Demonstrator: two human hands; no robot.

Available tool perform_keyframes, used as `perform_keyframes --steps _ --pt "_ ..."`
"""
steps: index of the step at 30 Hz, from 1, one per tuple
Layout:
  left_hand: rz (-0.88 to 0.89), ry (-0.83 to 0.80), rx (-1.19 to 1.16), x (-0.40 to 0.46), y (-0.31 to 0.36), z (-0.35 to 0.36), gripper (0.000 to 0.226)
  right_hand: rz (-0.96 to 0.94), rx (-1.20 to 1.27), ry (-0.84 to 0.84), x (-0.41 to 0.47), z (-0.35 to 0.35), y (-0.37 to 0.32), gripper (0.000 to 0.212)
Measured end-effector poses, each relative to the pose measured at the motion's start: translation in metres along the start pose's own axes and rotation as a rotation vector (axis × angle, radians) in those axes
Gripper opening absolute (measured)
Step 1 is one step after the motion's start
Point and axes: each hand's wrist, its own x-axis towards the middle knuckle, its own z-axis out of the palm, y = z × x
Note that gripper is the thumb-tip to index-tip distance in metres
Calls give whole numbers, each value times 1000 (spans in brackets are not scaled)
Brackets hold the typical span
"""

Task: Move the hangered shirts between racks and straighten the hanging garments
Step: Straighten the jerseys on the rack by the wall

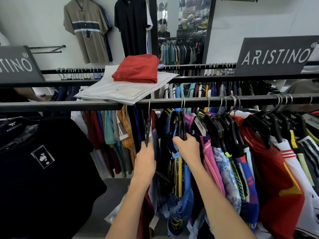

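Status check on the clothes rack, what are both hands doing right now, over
Left hand grips one black hanger hooked on the rail. Right hand grips a pair of hangers carrying blue jerseys. Folded red stack sits on papers above; not blocking.

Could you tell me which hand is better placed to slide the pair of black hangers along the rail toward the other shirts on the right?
The right hand. It already grips the pair of black hangers, beside the packed shirts. The left hand holds a separate hanger farther left.

Folded shirts (137, 69) lie on papers (120, 91) atop the front rail (224, 100); hangered shirts (224, 161) hang below, right.
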Motion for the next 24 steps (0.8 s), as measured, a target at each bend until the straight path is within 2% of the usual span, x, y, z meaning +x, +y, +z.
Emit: perform_keyframes --steps 3,5,7,9,11,13,15,19,24 --pt "-13 32 51 -7 8 -3 78 2 19 4 1 1 2 34" --pt "46 205 66 -12 16 1 66 -12 36 0 0 2 4 38" --pt "131 368 -13 -16 28 2 50 -34 56 13 -2 2 4 57" --pt "191 414 -145 -18 42 -1 39 -69 80 46 -3 1 5 63" --pt "193 459 -221 -18 53 -7 39 -97 82 59 -1 -2 7 60" --pt "172 522 -202 -11 55 -9 49 -125 61 50 2 -6 9 58" --pt "97 487 -204 -4 50 -11 59 -145 34 49 4 -9 12 58" --pt "-4 192 -236 9 32 -13 75 -138 27 23 6 -13 16 58" --pt "-32 237 -229 10 16 -17 80 -126 43 9 5 -15 16 58"
